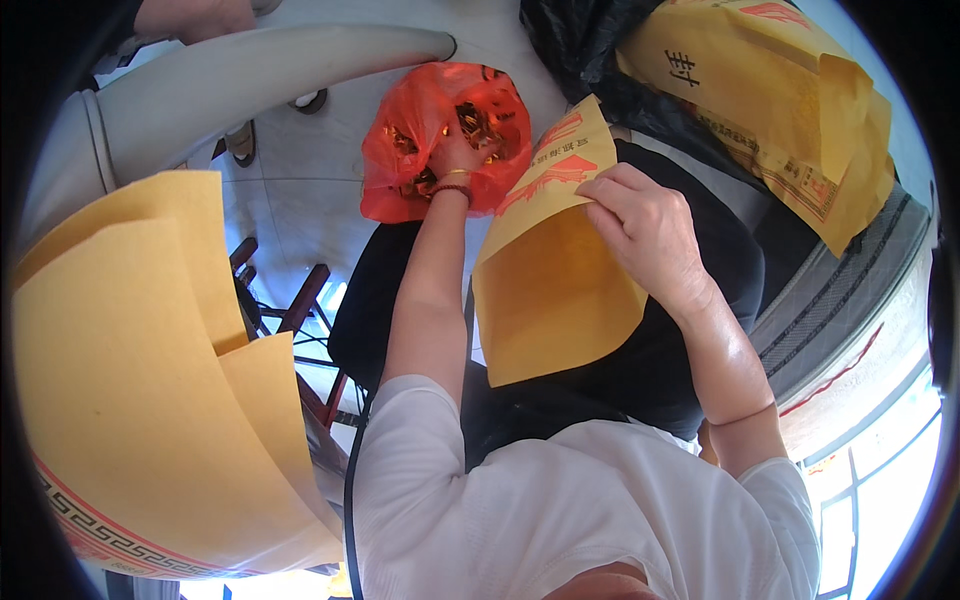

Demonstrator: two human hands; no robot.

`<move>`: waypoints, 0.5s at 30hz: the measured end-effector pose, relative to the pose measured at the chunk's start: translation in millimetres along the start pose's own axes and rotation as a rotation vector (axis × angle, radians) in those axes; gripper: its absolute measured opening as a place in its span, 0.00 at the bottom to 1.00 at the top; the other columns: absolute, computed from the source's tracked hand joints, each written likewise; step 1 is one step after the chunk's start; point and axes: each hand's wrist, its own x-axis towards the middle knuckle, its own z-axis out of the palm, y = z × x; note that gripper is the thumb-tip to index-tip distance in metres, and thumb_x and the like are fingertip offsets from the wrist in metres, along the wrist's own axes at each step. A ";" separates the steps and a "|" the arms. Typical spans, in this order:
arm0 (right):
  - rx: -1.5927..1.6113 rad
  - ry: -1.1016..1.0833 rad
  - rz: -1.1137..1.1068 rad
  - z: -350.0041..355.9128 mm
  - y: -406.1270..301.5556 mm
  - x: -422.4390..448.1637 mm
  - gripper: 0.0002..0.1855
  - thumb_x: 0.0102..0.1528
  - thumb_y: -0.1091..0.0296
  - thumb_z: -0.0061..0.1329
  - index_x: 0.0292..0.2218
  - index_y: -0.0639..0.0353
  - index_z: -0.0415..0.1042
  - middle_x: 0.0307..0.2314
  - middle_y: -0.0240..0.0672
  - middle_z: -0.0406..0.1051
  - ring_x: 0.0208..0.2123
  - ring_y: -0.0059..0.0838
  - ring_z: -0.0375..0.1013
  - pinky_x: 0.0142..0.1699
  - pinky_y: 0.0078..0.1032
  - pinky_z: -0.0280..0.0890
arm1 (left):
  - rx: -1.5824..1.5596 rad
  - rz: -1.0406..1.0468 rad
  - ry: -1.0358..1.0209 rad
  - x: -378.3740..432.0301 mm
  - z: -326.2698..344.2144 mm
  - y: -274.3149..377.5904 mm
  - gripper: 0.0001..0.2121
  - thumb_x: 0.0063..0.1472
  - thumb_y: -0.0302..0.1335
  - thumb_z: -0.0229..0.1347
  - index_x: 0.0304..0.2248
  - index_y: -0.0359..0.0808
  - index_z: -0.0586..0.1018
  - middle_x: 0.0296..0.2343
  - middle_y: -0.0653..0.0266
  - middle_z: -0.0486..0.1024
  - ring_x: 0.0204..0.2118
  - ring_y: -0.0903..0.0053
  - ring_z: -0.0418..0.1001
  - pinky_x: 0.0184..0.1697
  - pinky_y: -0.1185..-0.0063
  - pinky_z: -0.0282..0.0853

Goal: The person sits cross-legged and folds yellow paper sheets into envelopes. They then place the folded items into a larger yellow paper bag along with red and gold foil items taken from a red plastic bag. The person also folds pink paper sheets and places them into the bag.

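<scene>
My left hand (459,154) reaches down into a red plastic bag (390,199) that holds shiny gold foil pieces (474,124). Its fingers are partly hidden among the foil, so whether they grip any cannot be told. With my right hand (645,225) I pinch the upper edge of a yellow paper bag (555,315) printed in red. This paper bag rests over my lap, its mouth spread and facing me.
Large yellow paper bags (120,337) stand at the left. More printed paper bags (750,82) lie at the upper right beside black plastic (585,45). A pale curved armrest (285,67) crosses the upper left, near another person's foot (241,142).
</scene>
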 end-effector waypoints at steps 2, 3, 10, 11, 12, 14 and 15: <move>0.000 0.009 0.016 1.0 3.0 -0.3 0.05 0.45 0.70 0.48 0.27 0.57 0.71 0.24 0.31 0.68 0.23 0.34 0.69 0.28 0.26 0.65 | 0.100 -0.062 -0.022 -2.2 6.4 9.8 0.48 0.36 0.56 0.58 0.55 0.54 0.48 0.54 0.51 0.44 0.51 0.43 0.49 0.44 0.52 0.56; 0.001 0.019 0.033 1.7 5.3 0.3 0.05 0.45 0.70 0.47 0.27 0.57 0.71 0.24 0.31 0.68 0.23 0.34 0.69 0.28 0.26 0.65 | 0.201 -0.123 -0.043 -5.0 9.5 21.6 0.46 0.36 0.55 0.58 0.54 0.54 0.49 0.54 0.53 0.44 0.51 0.43 0.49 0.44 0.50 0.55; 0.007 0.021 0.024 2.5 7.0 -1.5 0.05 0.46 0.70 0.47 0.28 0.58 0.72 0.25 0.33 0.68 0.24 0.35 0.70 0.28 0.26 0.66 | 0.207 -0.062 -0.078 -18.3 15.0 24.1 0.35 0.42 0.37 0.60 0.51 0.53 0.56 0.52 0.56 0.46 0.52 0.45 0.49 0.43 0.55 0.62; 0.004 0.027 0.031 2.3 6.8 -2.2 0.06 0.46 0.70 0.47 0.28 0.58 0.72 0.25 0.33 0.68 0.24 0.35 0.70 0.29 0.26 0.66 | 0.104 -0.040 -0.092 -16.2 10.8 18.3 0.34 0.42 0.32 0.60 0.50 0.52 0.58 0.51 0.56 0.49 0.51 0.46 0.50 0.43 0.57 0.63; 0.000 0.044 0.043 2.0 6.9 -0.5 0.06 0.46 0.69 0.47 0.28 0.58 0.72 0.25 0.33 0.68 0.24 0.35 0.70 0.29 0.25 0.66 | 0.095 -0.028 -0.083 -15.5 7.5 15.6 0.33 0.41 0.27 0.60 0.48 0.50 0.60 0.48 0.55 0.52 0.50 0.48 0.53 0.42 0.59 0.65; -0.001 0.043 0.016 3.5 1.5 4.5 0.06 0.46 0.69 0.47 0.28 0.58 0.72 0.24 0.33 0.69 0.24 0.35 0.70 0.29 0.26 0.66 | 0.117 0.066 -0.036 -17.6 10.5 -15.3 0.32 0.41 0.26 0.59 0.48 0.50 0.61 0.48 0.55 0.53 0.50 0.49 0.54 0.41 0.60 0.65; -0.012 0.036 0.013 4.6 2.6 3.9 0.06 0.46 0.69 0.47 0.28 0.58 0.72 0.24 0.34 0.69 0.25 0.36 0.70 0.29 0.26 0.66 | 0.130 0.170 -0.011 -20.1 8.7 -20.6 0.32 0.41 0.25 0.58 0.48 0.50 0.61 0.48 0.55 0.53 0.49 0.50 0.55 0.41 0.61 0.65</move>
